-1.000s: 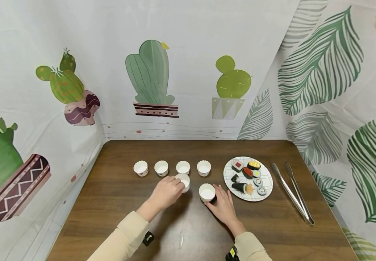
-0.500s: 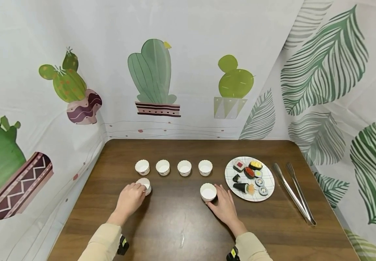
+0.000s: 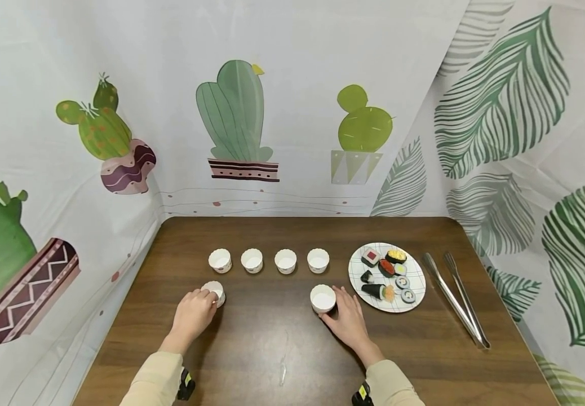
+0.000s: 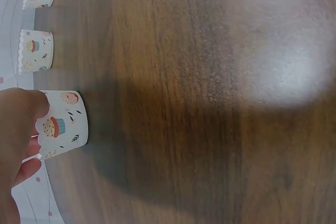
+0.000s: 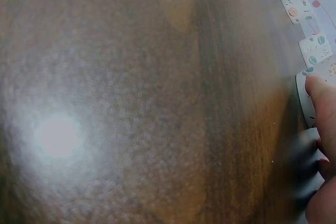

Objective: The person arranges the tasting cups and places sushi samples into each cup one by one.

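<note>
My left hand [image 3: 194, 312] grips a white paper baking cup [image 3: 216, 291] at the left of the table, in front of the leftmost cup of the back row. In the left wrist view the thumb lies on the wall of this cup [image 4: 67, 127], which has cupcake prints. Nearer the middle, my right hand [image 3: 349, 321] holds a second baking cup [image 3: 323, 299] between thumb and fingers. Only a slice of that cup [image 5: 303, 98] shows beside the thumb in the right wrist view. Several matching cups [image 3: 252, 261] stand in a row behind both hands.
A round white plate [image 3: 357, 270] with grid lines bears several sushi pieces [image 3: 386, 268], right of my right hand. Metal tongs [image 3: 452, 300] lie spread beside the plate. A wooden table [image 3: 272, 349] meets a printed cloth backdrop [image 3: 302, 113] behind.
My left hand has carried its baking cup left, from beside the middle of the row to the front of its left end. My right hand stays with its cup.
</note>
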The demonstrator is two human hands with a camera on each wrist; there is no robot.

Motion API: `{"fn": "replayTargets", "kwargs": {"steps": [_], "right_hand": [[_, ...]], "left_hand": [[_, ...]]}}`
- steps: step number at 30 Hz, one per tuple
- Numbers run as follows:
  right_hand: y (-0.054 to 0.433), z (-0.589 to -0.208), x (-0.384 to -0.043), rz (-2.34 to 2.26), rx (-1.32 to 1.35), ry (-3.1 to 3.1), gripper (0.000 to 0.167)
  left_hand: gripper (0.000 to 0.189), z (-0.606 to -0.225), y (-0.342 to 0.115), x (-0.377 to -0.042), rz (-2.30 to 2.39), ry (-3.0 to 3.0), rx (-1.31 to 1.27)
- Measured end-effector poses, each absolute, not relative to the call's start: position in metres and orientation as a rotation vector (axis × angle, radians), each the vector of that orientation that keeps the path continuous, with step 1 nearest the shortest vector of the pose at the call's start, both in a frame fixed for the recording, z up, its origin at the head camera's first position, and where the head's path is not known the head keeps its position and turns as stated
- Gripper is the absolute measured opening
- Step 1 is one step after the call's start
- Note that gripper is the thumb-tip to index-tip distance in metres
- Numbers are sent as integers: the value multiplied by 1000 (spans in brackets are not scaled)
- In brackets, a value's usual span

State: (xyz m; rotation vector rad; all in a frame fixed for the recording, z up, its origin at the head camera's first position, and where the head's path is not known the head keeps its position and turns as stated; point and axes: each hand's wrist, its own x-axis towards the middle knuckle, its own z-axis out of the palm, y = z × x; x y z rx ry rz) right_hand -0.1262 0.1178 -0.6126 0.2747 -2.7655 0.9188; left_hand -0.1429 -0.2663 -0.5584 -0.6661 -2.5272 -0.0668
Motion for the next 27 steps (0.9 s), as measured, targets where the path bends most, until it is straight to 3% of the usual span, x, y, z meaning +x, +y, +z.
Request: {"fn": "replayTargets", "kwargs": {"steps": [7,14,27], "right_hand": [[116,-613,-126,903,280,-2750,74],[116,-612,-126,920,273,-2774,73],[116,-611,-125,925,278,-2754,73]], "left_hand": [[13,-559,-268,-139,-66,-2529,-684],[25,-552,-267,-141,-83,-2500,-666],[34,-512,-215,-153,-171,-2499,-854]]}}
